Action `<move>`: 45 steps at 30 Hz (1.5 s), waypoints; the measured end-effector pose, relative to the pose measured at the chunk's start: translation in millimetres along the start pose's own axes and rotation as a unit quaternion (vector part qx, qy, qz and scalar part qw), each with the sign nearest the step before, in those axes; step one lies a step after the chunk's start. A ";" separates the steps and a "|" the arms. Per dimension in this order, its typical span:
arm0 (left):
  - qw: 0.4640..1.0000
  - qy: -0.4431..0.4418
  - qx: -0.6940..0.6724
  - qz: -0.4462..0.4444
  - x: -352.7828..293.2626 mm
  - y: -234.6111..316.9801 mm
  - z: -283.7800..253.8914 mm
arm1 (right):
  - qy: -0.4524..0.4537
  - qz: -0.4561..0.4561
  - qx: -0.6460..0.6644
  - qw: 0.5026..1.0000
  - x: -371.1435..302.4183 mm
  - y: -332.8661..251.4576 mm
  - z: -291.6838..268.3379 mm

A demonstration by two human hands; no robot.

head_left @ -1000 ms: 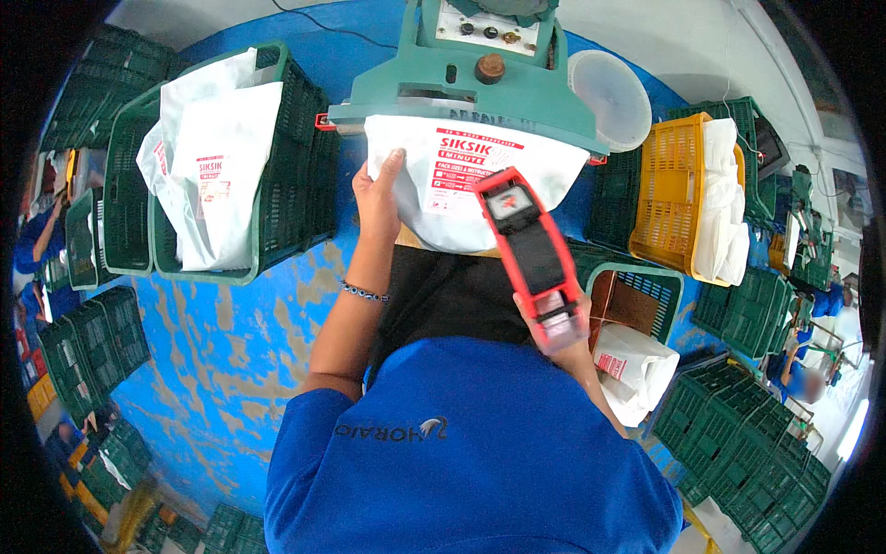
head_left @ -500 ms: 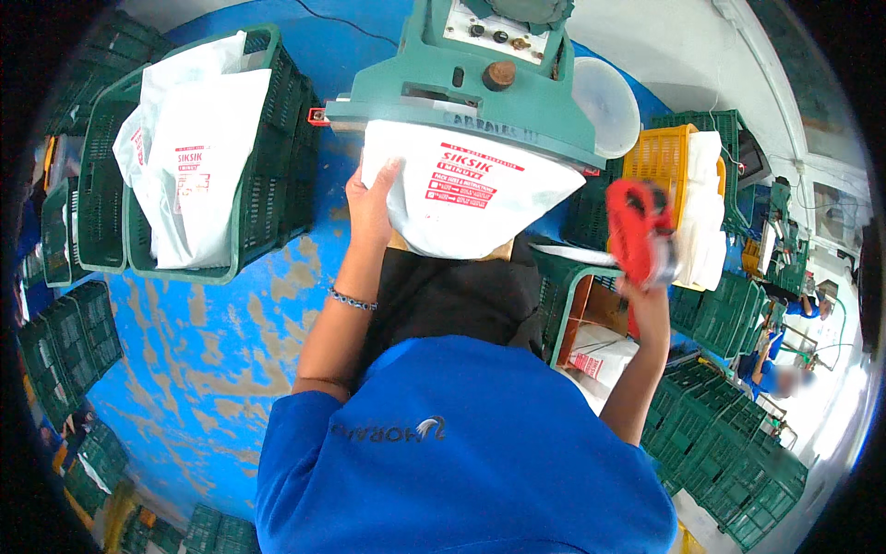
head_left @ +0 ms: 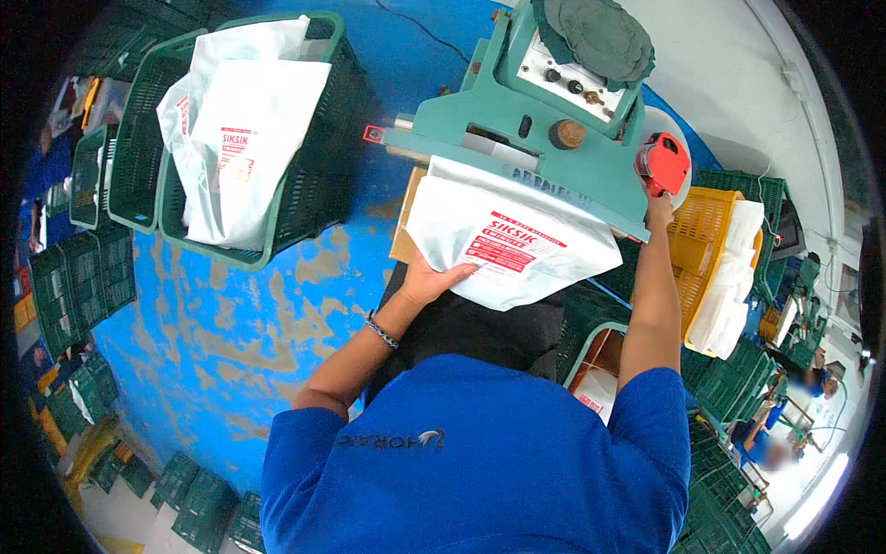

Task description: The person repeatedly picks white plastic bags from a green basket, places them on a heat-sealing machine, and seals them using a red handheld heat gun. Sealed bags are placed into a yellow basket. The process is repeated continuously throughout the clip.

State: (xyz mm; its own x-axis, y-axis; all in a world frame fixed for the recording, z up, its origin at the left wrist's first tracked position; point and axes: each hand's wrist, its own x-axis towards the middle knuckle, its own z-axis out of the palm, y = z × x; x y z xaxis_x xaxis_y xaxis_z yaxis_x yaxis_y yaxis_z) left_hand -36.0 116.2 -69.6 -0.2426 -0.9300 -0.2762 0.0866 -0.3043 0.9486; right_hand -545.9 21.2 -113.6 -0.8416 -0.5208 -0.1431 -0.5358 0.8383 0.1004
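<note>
The white plastic bag with red print (head_left: 508, 249) hangs with its upper edge at the front bar of a green sealing machine (head_left: 498, 120). My left hand (head_left: 430, 279) pinches the bag's lower left part, thumb across the front and fingers partly hidden behind. Stretched forward past the machine's right end, my right hand (head_left: 659, 210) grips a rounded red hand-held thing (head_left: 666, 164), whose exact kind I cannot make out. That red thing is in front of a white round tub (head_left: 694, 175), hiding much of it.
At left, a green crate (head_left: 268, 242) holds white printed bags (head_left: 249, 148). A yellow basket (head_left: 699, 263) with stacked white bags (head_left: 736, 277) stands at right. An open green crate (head_left: 591, 346) sits beside my lap. Other people work at far right.
My right hand has carried the red thing forward to the white tub. My left hand has slid lower on the bag. The view has shifted, so the machine appears farther right.
</note>
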 end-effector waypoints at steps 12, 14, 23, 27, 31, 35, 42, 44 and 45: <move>0.999 0.005 0.017 0.029 1.4 -25.1 3.3 | -0.042 -0.173 0.743 0.646 -318.4 12.4 -38.0; 0.999 0.004 0.015 0.045 2.7 -22.1 3.8 | -0.106 -0.238 0.730 0.632 -358.5 -5.1 -39.1; 0.998 -0.006 0.049 0.037 0.6 -9.8 6.1 | -0.256 -0.185 0.683 0.658 -376.1 -30.9 -41.8; 0.993 0.020 0.016 0.115 1.9 -16.6 7.3 | -0.245 -0.178 0.732 0.611 -375.5 -32.3 -32.5; 0.997 0.004 0.031 0.068 2.4 -26.3 5.4 | -0.240 -0.197 0.730 0.609 -372.8 -30.5 -27.4; 0.993 0.015 0.072 0.092 2.9 -29.9 4.3 | -0.253 -0.199 0.720 0.615 -370.6 -26.5 -27.1; 0.993 0.037 0.051 0.101 2.8 -22.7 10.2 | -0.236 -0.216 0.725 0.610 -366.8 -27.7 -22.6; 0.997 0.021 0.039 0.064 0.3 -19.1 10.4 | -0.237 -0.211 0.728 0.608 -366.5 -29.2 -21.2; 0.998 0.018 0.031 0.045 -0.5 -17.8 10.6 | -0.255 -0.179 0.706 0.635 -366.2 -29.5 -20.4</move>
State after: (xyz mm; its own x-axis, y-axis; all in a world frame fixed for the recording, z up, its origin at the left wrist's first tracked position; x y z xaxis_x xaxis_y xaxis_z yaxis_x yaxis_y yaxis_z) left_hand -47.6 124.3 -84.7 -0.2009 -0.9604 -0.1933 0.0455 -0.2062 0.9774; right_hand -223.3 183.9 -44.0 -0.3579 -0.9012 -0.2444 0.2122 0.1764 -0.9612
